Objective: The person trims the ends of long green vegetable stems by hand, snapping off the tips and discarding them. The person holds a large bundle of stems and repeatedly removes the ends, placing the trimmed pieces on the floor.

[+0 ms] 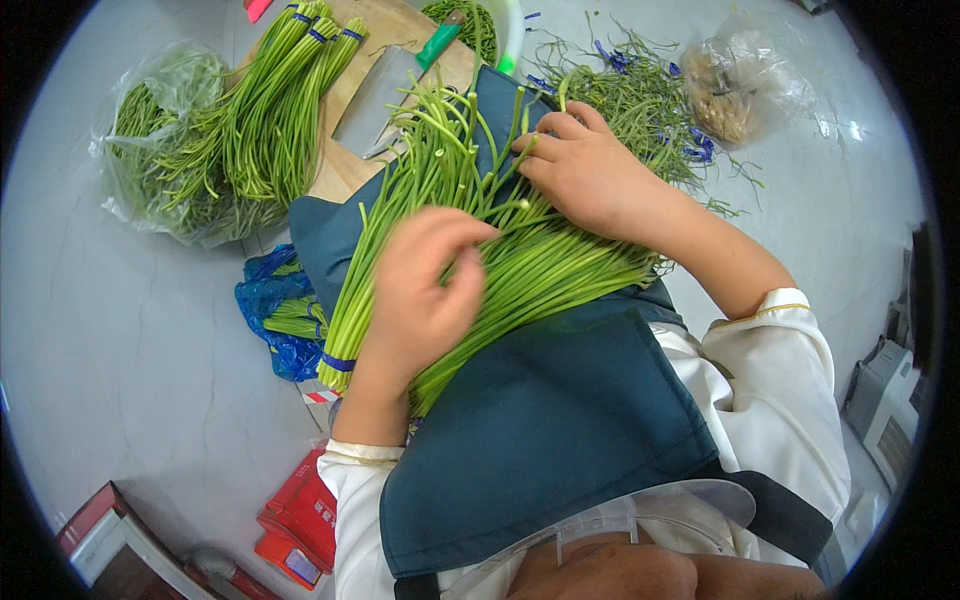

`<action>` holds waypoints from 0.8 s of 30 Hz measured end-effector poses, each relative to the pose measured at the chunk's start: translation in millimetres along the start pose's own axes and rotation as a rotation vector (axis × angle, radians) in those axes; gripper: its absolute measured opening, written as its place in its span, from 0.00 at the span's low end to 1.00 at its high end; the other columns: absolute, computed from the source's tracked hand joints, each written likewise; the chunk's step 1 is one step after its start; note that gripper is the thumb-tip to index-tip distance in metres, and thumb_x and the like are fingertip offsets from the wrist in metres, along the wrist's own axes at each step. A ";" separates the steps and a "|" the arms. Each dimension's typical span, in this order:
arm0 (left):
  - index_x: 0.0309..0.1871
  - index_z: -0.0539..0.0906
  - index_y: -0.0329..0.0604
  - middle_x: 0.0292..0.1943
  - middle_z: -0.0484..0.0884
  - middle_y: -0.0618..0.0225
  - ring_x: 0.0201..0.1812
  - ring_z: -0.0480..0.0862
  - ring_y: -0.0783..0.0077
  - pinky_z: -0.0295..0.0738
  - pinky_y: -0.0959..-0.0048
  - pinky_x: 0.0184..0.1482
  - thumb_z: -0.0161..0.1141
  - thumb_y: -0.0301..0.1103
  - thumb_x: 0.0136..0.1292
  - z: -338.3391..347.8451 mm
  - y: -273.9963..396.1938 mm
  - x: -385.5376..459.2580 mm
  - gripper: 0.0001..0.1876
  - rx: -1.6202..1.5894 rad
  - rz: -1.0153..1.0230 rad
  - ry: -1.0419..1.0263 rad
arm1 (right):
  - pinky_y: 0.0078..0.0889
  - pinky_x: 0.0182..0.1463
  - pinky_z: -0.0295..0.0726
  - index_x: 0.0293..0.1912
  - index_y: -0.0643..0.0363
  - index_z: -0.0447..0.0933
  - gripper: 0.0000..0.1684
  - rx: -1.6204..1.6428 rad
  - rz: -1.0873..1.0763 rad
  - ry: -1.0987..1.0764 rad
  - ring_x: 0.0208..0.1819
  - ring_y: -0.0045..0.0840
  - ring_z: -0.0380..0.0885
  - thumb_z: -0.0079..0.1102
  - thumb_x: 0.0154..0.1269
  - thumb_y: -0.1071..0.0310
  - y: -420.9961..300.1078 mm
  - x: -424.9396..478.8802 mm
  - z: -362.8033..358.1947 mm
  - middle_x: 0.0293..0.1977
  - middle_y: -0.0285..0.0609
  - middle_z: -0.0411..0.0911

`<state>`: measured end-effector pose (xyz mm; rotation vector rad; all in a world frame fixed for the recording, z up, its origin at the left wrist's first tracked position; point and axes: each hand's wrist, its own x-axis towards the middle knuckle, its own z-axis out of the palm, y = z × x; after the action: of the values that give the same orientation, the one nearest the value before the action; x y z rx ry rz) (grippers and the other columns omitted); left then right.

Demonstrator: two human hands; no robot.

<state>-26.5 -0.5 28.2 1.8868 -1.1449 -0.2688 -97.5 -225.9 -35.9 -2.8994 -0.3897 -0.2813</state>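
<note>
A large heap of green garlic scapes (540, 277) lies across my lap on a dark blue apron (547, 427). Part of it is a bunch with a blue band (339, 362) around its lower left end. My left hand (431, 281), blurred, hovers over the scapes with thumb and fingers curled towards each other; whether it pinches a stalk cannot be told. At the far right side of the heap, my right hand (581, 169) has its fingers bent among the stalk ends. What its fingertips hold is partly hidden.
Banded bunches of scapes (277, 112) and a green-handled cleaver (382, 97) rest on a wooden board (341, 169). Left of it is a clear plastic bag (180, 150), with a blue bag (281, 322) below. Scape trimmings (637, 105) and another clear bag (742, 82) lie on the floor at right.
</note>
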 end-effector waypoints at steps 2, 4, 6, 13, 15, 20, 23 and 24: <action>0.42 0.82 0.35 0.42 0.82 0.52 0.44 0.82 0.52 0.76 0.61 0.49 0.57 0.20 0.57 12.6 -3.0 -2.4 0.10 -0.019 -0.100 -0.291 | 0.50 0.65 0.63 0.39 0.56 0.81 0.11 -0.019 0.016 -0.032 0.52 0.33 0.71 0.54 0.58 0.68 -0.8 0.5 -1.6 0.41 0.38 0.77; 0.45 0.82 0.33 0.44 0.82 0.49 0.46 0.82 0.49 0.76 0.59 0.52 0.57 0.20 0.59 24.2 -12.9 -6.9 0.11 0.128 -0.089 -0.314 | 0.50 0.65 0.63 0.39 0.55 0.81 0.09 0.006 0.053 -0.071 0.50 0.34 0.72 0.55 0.59 0.67 0.8 -1.4 -6.2 0.40 0.39 0.77; 0.48 0.80 0.30 0.46 0.82 0.47 0.47 0.81 0.47 0.76 0.57 0.53 0.57 0.21 0.60 33.4 -22.4 -10.5 0.12 0.205 -0.104 -0.262 | 0.50 0.64 0.64 0.39 0.55 0.80 0.09 0.052 0.113 -0.069 0.49 0.35 0.73 0.56 0.61 0.65 1.6 -10.9 -7.3 0.39 0.40 0.76; 0.50 0.76 0.26 0.50 0.79 0.40 0.51 0.80 0.43 0.76 0.56 0.54 0.60 0.27 0.61 37.7 -28.9 -3.6 0.16 0.255 -0.137 -0.353 | 0.48 0.62 0.66 0.44 0.56 0.79 0.11 0.245 0.295 0.045 0.46 0.38 0.74 0.59 0.63 0.63 -7.5 -46.4 2.8 0.36 0.41 0.76; 0.50 0.75 0.26 0.51 0.79 0.38 0.52 0.80 0.42 0.75 0.56 0.54 0.62 0.31 0.61 38.2 -36.6 5.5 0.19 0.224 -0.249 -0.491 | 0.48 0.61 0.66 0.44 0.56 0.79 0.11 0.253 0.312 0.064 0.45 0.39 0.74 0.60 0.62 0.63 -9.4 -46.9 1.4 0.36 0.42 0.76; 0.50 0.75 0.25 0.46 0.81 0.37 0.51 0.80 0.40 0.75 0.57 0.54 0.64 0.41 0.62 41.5 -60.6 27.3 0.24 0.191 -0.432 -0.863 | 0.49 0.61 0.68 0.42 0.58 0.78 0.13 0.190 0.245 0.295 0.46 0.39 0.75 0.65 0.56 0.68 -14.4 -45.7 -1.4 0.36 0.42 0.76; 0.49 0.76 0.25 0.45 0.82 0.38 0.51 0.81 0.42 0.74 0.57 0.54 0.64 0.44 0.62 44.0 -76.7 18.9 0.26 0.071 -0.453 -0.867 | 0.49 0.58 0.71 0.42 0.59 0.79 0.15 0.135 0.191 0.454 0.47 0.40 0.74 0.68 0.51 0.72 -19.5 -49.8 -7.1 0.39 0.43 0.76; 0.48 0.76 0.26 0.45 0.82 0.39 0.51 0.81 0.43 0.75 0.57 0.54 0.64 0.44 0.62 44.7 -80.1 14.3 0.25 0.003 -0.467 -0.843 | 0.49 0.57 0.72 0.42 0.59 0.79 0.16 0.112 0.167 0.502 0.48 0.40 0.74 0.68 0.50 0.73 -20.5 -50.9 -9.0 0.41 0.43 0.77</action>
<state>4.3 -23.1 -56.4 2.0758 -1.1813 -1.4219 -152.9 -220.7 -34.5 -2.6030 -0.0740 -0.8965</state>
